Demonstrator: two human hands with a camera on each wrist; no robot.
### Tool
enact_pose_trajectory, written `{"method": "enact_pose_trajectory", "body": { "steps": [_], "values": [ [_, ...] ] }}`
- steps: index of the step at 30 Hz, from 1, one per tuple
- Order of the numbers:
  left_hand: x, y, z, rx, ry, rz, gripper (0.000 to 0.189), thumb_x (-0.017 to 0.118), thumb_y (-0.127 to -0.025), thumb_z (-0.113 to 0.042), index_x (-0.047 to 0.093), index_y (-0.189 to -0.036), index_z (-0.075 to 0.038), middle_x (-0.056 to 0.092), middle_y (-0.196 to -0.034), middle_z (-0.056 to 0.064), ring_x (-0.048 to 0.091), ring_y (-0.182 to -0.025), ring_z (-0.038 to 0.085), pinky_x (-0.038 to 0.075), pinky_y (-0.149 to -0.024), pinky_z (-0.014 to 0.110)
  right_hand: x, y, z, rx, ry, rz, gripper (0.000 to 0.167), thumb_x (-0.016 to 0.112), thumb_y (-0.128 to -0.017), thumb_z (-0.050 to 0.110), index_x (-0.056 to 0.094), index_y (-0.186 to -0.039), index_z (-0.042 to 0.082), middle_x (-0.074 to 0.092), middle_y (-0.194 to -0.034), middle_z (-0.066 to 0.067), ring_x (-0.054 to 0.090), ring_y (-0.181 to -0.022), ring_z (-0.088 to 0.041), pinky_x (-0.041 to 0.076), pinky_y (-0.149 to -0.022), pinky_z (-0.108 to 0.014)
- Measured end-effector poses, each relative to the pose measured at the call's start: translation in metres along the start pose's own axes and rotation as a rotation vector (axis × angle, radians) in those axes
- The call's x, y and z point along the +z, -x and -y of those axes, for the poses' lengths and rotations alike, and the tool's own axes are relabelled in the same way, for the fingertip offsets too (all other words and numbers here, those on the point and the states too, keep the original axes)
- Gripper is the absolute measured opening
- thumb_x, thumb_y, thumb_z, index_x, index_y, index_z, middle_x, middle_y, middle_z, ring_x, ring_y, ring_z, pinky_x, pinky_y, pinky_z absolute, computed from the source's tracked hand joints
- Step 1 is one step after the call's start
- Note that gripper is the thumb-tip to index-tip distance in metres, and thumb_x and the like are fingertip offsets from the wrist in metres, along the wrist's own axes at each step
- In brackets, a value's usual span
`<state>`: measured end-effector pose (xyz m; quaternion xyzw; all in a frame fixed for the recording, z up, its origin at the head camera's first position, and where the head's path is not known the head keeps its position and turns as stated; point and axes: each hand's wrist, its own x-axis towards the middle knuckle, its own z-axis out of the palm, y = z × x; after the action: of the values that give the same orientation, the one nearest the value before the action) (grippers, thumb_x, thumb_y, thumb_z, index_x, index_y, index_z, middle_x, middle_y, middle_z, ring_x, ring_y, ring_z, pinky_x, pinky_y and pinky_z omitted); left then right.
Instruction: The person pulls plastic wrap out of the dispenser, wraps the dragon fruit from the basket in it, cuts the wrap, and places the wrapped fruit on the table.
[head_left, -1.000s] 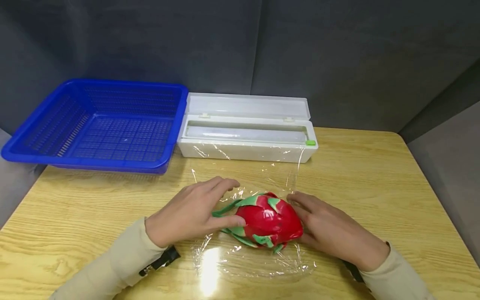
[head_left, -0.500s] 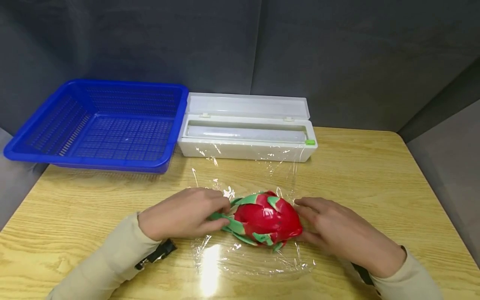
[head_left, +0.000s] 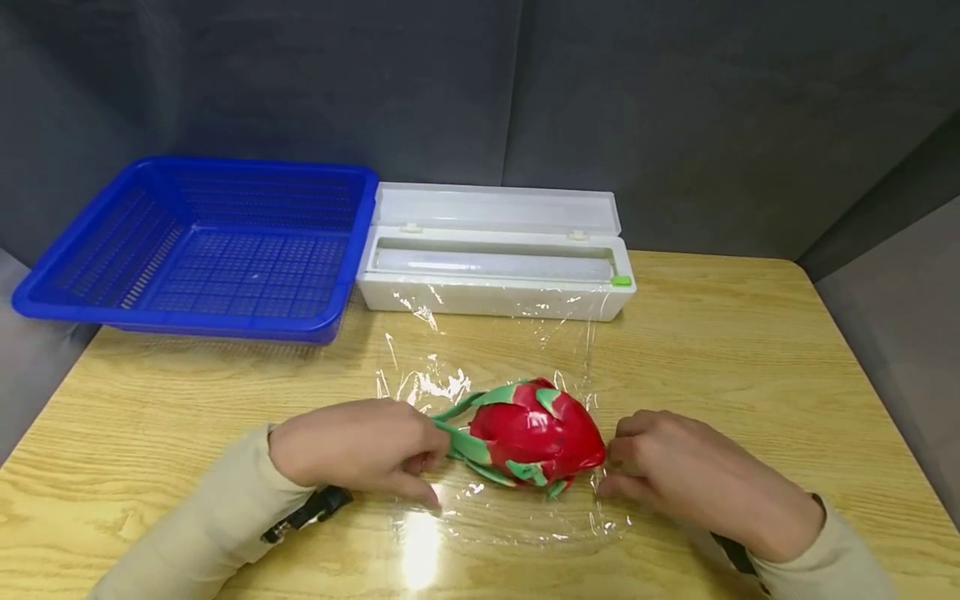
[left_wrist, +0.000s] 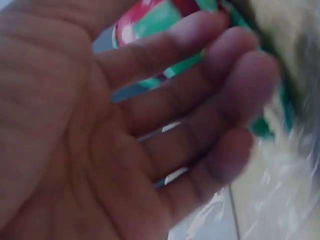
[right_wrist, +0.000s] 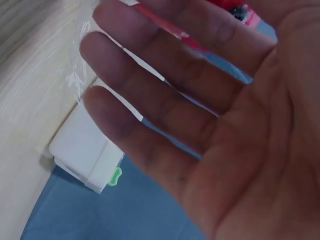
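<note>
A red dragon fruit (head_left: 540, 437) with green leaf tips lies on a sheet of clear plastic wrap (head_left: 517, 525) in the head view. My left hand (head_left: 360, 446) is at the leafy left end, over the film's left edge. Its fingers bend loosely with nothing in the palm, as the left wrist view shows, where part of the dragon fruit (left_wrist: 155, 22) appears behind them. My right hand (head_left: 697, 475) is beside the pointed right end, fingertips right at the film's edge. In the right wrist view its fingers (right_wrist: 150, 85) are nearly straight and spread, holding nothing.
Behind the fruit stands a white wrap dispenser (head_left: 495, 300), lid raised, roll (head_left: 495, 264) inside and a green slider (head_left: 621, 282) at its right end. The film runs from its front. A blue plastic basket (head_left: 225, 323) sits at the back left of the wooden table (head_left: 750, 358).
My left hand has moved off the fruit's side, back left and lower past its leaves. My right hand has drawn slightly right and down. The fruit stays in place.
</note>
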<state>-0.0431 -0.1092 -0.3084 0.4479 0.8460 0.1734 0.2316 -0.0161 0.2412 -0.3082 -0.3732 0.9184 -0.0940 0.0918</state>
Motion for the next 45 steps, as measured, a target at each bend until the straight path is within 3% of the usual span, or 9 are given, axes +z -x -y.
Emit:
{"method": "enact_pose_trajectory", "body": {
  "steps": [3, 6, 15, 23, 27, 30, 36, 40, 45],
  "values": [
    [0.007, -0.003, -0.004, 0.005, -0.006, 0.091, 0.034, 0.084, -0.082, -0.04, 0.056, -0.075, -0.022, 0.041, -0.065, -0.017, 0.037, -0.059, -0.003, 0.032, -0.055, 0.015, 0.002, 0.0, 0.001, -0.013, -0.024, 0.05, 0.021, 0.083, -0.084, 0.043, 0.07, -0.072, 0.032, 0.052, -0.07, 0.022, 0.04, -0.065, 0.007, 0.04, -0.057, -0.017],
    [0.014, -0.006, -0.007, 0.005, -0.046, 0.121, 0.036, 0.088, -0.076, -0.035, 0.055, -0.075, -0.021, 0.04, -0.065, -0.017, 0.035, -0.059, -0.002, 0.031, -0.054, 0.016, 0.005, -0.002, 0.002, 0.016, -0.057, 0.115, 0.027, 0.082, -0.084, 0.045, 0.064, -0.068, 0.033, 0.047, -0.068, 0.02, 0.037, -0.063, 0.005, 0.035, -0.056, -0.017],
    [0.022, -0.009, -0.015, -0.145, -0.121, 0.2, 0.047, 0.095, -0.064, -0.037, 0.051, -0.076, -0.024, 0.046, -0.064, -0.015, 0.039, -0.056, 0.005, 0.036, -0.054, 0.022, 0.013, -0.004, 0.006, 0.107, -0.136, 0.249, 0.041, 0.091, -0.07, 0.042, 0.052, -0.064, 0.029, 0.041, -0.068, 0.017, 0.036, -0.064, 0.0, 0.032, -0.056, -0.019],
    [0.026, -0.006, -0.021, -0.171, -0.235, 0.155, 0.052, 0.094, -0.058, -0.048, 0.051, -0.072, -0.024, 0.045, -0.059, -0.013, 0.041, -0.054, 0.008, 0.038, -0.051, 0.027, 0.023, -0.005, 0.012, 0.131, -0.118, 0.327, 0.049, 0.097, -0.057, 0.041, 0.05, -0.066, 0.027, 0.044, -0.067, 0.016, 0.039, -0.063, -0.002, 0.034, -0.055, -0.021],
    [0.029, -0.005, -0.024, -0.198, -0.266, 0.136, 0.05, 0.095, -0.055, -0.047, 0.053, -0.072, -0.024, 0.048, -0.058, -0.011, 0.044, -0.054, 0.009, 0.04, -0.05, 0.028, 0.025, -0.004, 0.014, 0.095, -0.118, 0.333, 0.049, 0.098, -0.055, 0.036, 0.051, -0.068, 0.027, 0.044, -0.065, 0.017, 0.038, -0.06, -0.001, 0.033, -0.053, -0.02],
    [0.03, -0.006, -0.027, -0.226, -0.285, 0.158, 0.049, 0.096, -0.054, -0.046, 0.058, -0.076, -0.024, 0.052, -0.06, -0.011, 0.048, -0.055, 0.01, 0.045, -0.053, 0.03, 0.027, -0.003, 0.015, 0.068, -0.099, 0.308, 0.047, 0.096, -0.056, 0.028, 0.051, -0.067, 0.027, 0.042, -0.064, 0.017, 0.037, -0.06, -0.001, 0.032, -0.053, -0.02],
    [0.032, -0.008, -0.031, -0.27, -0.331, 0.191, 0.047, 0.098, -0.056, -0.042, 0.06, -0.077, -0.025, 0.057, -0.064, -0.01, 0.052, -0.057, 0.012, 0.049, -0.055, 0.033, 0.028, -0.002, 0.014, 0.001, -0.056, 0.257, 0.038, 0.086, -0.066, 0.014, 0.051, -0.064, 0.028, 0.04, -0.062, 0.019, 0.035, -0.06, 0.001, 0.029, -0.051, -0.018],
    [0.032, -0.007, -0.032, -0.271, -0.348, 0.192, 0.04, 0.095, -0.061, -0.032, 0.058, -0.074, -0.024, 0.056, -0.063, -0.008, 0.048, -0.056, 0.012, 0.047, -0.053, 0.033, 0.026, -0.002, 0.014, -0.031, -0.065, 0.235, 0.038, 0.079, -0.074, 0.007, 0.053, -0.061, 0.03, 0.039, -0.061, 0.019, 0.033, -0.06, 0.002, 0.029, -0.051, -0.016],
    [0.03, -0.002, -0.03, -0.22, -0.381, 0.151, 0.032, 0.09, -0.067, -0.023, 0.058, -0.069, -0.023, 0.057, -0.062, -0.007, 0.049, -0.055, 0.012, 0.046, -0.052, 0.033, 0.023, -0.002, 0.013, -0.028, -0.075, 0.255, 0.04, 0.082, -0.078, 0.007, 0.055, -0.061, 0.03, 0.041, -0.063, 0.02, 0.034, -0.063, 0.002, 0.031, -0.055, -0.016]
  ]
}}
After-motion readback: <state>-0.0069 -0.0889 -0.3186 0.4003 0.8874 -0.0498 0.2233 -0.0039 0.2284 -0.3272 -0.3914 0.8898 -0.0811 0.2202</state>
